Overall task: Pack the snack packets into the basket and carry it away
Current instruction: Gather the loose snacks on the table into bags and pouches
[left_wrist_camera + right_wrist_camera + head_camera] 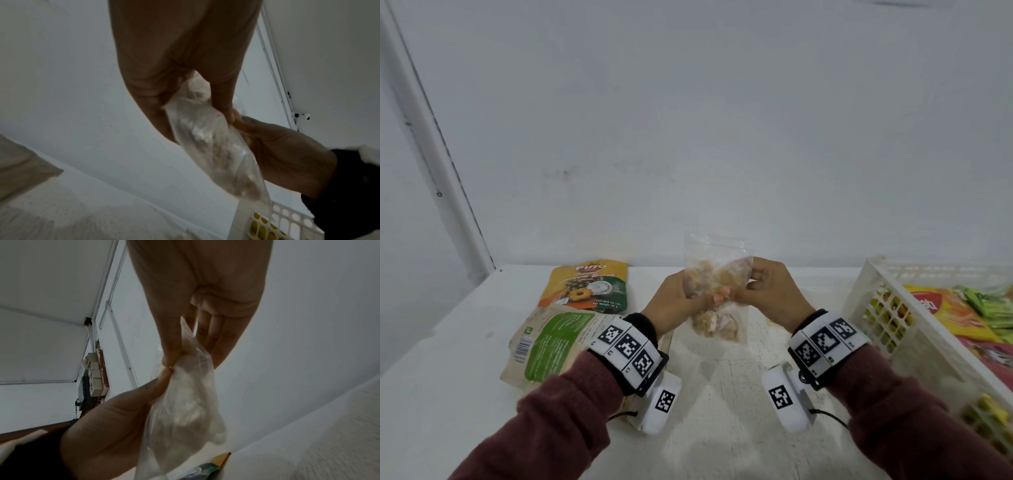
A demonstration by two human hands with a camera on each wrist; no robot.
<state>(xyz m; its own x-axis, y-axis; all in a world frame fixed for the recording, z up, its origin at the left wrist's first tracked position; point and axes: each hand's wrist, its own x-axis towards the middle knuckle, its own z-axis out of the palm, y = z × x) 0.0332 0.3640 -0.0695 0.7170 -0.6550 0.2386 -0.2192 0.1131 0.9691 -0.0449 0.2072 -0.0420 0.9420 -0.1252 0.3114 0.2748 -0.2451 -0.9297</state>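
Holding the clear snack bag (717,294) up off the bench (722,394), I have both hands clamped on it: my left hand (673,301) grips its left side, my right hand (770,294) pinches its right side, and the fingertips nearly meet at the middle. The bag hangs over the bench's middle, its top flap rising in front of the white wall, pale fried pieces bunched inside. Bare bench lies under and in front of my wrists. On my right the white lattice basket (876,308) sits at the bench edge, holding a red-orange packet (941,308) and green packets (989,301). On my left lie an orange pineapple biscuit pouch (585,284) and a kraft pouch with a green label (548,346), touching. Only the right wrist view shows wall sockets (95,378); the left wrist view shows the basket's wall (287,220) below the bag.
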